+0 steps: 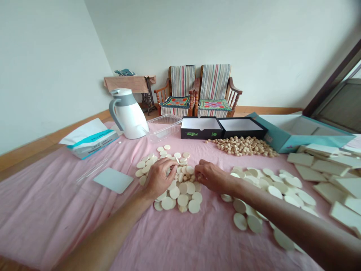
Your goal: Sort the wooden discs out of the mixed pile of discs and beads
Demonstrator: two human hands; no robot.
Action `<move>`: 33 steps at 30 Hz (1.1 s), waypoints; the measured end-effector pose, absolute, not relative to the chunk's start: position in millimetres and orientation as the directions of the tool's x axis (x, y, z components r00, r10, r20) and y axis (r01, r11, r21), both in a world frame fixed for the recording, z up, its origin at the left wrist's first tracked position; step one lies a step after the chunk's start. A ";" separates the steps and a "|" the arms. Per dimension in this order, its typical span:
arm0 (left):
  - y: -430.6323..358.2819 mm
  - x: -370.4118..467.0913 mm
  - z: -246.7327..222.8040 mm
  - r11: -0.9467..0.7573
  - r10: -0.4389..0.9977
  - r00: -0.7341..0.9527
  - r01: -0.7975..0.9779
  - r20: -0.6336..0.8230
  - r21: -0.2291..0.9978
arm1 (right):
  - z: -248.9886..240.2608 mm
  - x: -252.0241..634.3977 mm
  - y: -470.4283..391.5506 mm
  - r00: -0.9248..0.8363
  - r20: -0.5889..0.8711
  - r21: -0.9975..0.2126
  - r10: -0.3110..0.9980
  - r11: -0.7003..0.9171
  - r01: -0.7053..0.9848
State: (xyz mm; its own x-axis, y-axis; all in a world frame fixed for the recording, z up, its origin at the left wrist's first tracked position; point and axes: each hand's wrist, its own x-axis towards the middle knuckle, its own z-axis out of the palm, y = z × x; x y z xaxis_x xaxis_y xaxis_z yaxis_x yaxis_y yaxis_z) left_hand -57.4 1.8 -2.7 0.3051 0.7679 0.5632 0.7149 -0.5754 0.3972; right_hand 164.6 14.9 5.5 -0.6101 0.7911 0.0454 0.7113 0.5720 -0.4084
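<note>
Pale discs (183,199) by hands (159,177); white-lined black boxes (201,134), clear tray (166,127) beyond.

Pink cloth (158,241): wrinkled, on my feed
Pale discs (167,203): two spreads
Tan balls (242,146): mostly heaped
Tiles (329,192): piled
Jug (132,120): upright

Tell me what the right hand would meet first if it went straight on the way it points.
Pointing leftward, the right hand would probably meet the pale round discs of the middle pile first, though small wooden balls lie close by and depth is hard to judge.
</note>
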 end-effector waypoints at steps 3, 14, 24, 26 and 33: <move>2.1 -57.9 -3.5 -0.576 0.769 0.307 0.714 0.562 0.399 | 6.5 166.7 17.5 -0.572 0.022 -0.443 0.820 0.521 0.730; 3.3 -59.8 -4.1 -0.600 0.741 0.322 0.711 0.589 0.367 | 15.6 210.0 77.5 -0.285 0.169 -0.233 0.943 0.319 0.918; 2.4 -57.8 -2.7 -0.578 0.761 0.302 0.717 0.574 0.390 | 6.6 161.9 11.1 -0.598 0.096 -0.479 0.796 0.563 0.673; 2.5 -58.0 -3.4 -0.577 0.766 0.303 0.714 0.567 0.397 | 0.3 160.9 11.6 -0.606 0.108 -0.455 0.788 0.581 0.675; 3.7 -58.8 -5.1 -0.582 0.764 0.311 0.709 0.565 0.397 | -2.6 193.2 57.5 -0.451 0.109 -0.207 0.886 0.464 0.861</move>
